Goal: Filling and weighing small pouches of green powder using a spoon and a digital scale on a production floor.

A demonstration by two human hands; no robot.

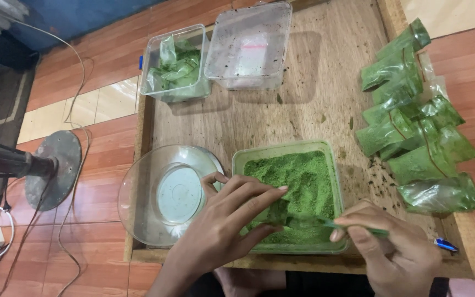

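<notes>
Left hand (224, 220) covers the near-left corner of the pale green plastic tub of green powder (290, 195); a small clear bag (277, 212) pinched there is mostly behind the fingers. Right hand (394, 247) hides the handle end of the thin green scoop (325, 221); wrist cut by bottom edge. Clear lidded square box (248, 44): contents blurred behind cloudy plastic, top corner cropped. Grey metal stand base (56, 168): its pole runs off the left edge. Small blue object (446, 245) at the tray's near right corner too small to identify

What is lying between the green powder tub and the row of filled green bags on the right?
In the head view, only bare wooden tray with scattered green crumbs lies between the powder tub and the filled bags.
</notes>
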